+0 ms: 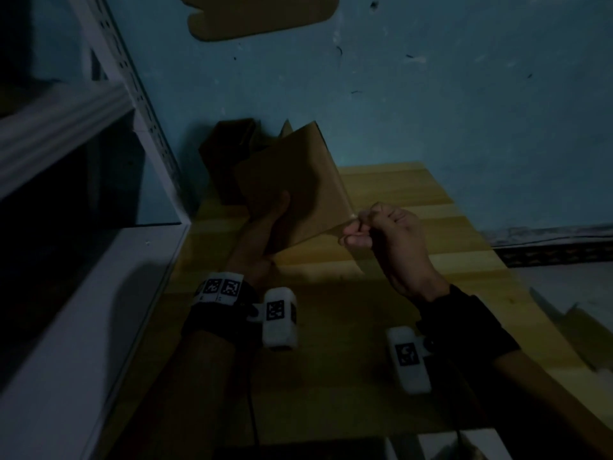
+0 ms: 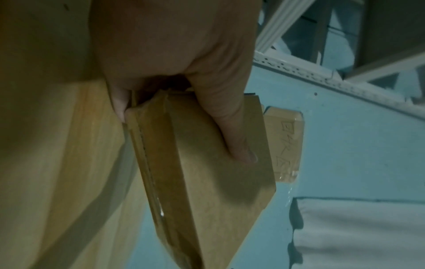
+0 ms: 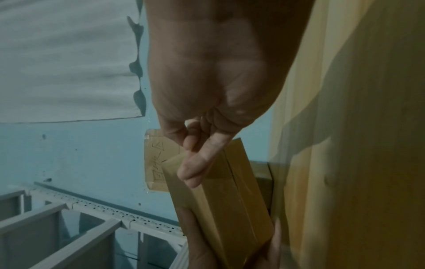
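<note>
A small flat brown cardboard box (image 1: 298, 187) is held tilted above the wooden table (image 1: 414, 293). My left hand (image 1: 275, 224) grips its lower left end, with the thumb on the broad face and the fingers behind. In the left wrist view the box (image 2: 218, 182) shows a taped seam along its narrow side, and the left hand (image 2: 181, 134) is wrapped round its near end. My right hand (image 1: 351, 230) pinches the box's near right corner, where a bit of clear tape glints. In the right wrist view the thumb and forefinger of the right hand (image 3: 190, 160) close on the taped end of the box (image 3: 230, 200).
A white metal shelf rack (image 1: 83, 260) stands along the left. Another brown box (image 1: 225, 154) leans against the blue wall behind. A cardboard label (image 2: 285, 142) is taped to the wall. Loose cardboard (image 1: 580, 333) lies at the table's right edge.
</note>
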A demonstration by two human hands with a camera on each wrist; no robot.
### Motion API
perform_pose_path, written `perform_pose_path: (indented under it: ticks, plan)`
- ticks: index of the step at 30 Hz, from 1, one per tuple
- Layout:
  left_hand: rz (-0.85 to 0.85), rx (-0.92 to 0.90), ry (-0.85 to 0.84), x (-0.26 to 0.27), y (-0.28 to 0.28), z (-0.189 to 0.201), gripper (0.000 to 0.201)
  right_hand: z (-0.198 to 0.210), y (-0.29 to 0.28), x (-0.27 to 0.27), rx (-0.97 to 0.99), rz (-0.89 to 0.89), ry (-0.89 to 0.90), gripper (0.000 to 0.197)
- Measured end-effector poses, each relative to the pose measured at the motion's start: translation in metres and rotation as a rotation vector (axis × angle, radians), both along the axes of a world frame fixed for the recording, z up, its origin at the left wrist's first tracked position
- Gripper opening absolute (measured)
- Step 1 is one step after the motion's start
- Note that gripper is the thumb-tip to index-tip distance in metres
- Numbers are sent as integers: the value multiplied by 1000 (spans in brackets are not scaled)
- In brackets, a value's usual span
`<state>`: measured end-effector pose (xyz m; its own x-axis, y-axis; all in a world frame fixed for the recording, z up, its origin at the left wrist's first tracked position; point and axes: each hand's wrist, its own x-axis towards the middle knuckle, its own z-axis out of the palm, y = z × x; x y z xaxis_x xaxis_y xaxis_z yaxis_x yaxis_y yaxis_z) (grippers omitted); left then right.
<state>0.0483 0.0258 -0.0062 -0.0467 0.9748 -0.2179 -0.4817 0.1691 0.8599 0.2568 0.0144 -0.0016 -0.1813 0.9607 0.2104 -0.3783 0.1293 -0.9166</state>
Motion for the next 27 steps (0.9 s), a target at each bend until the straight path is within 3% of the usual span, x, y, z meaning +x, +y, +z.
perform_pose_path:
  ticks: [6,11,15,17,21,24,27]
  plan:
    - [37,16,-93,-9,5,-2,93,-4,2,-4,27,22,-48,29]
    - [34,-19,-102,-11,2,-1,67,-9,2,-4,13,46,-35,38]
    - [21,-29,-90,-8,3,1,76,-9,1,-4,7,44,22,30]
    - [-10,-18,-98,-6,1,2,70,-9,1,-2,13,69,40,29]
    - [-6,39,-77,-10,3,-4,75,-12,0,1,16,158,-75,43]
    - [0,20,-7,-9,1,-4,73,-13,1,1,23,109,-196,62]
    - [-23,15,14,-10,3,-4,68,-10,5,0,103,19,-258,47]
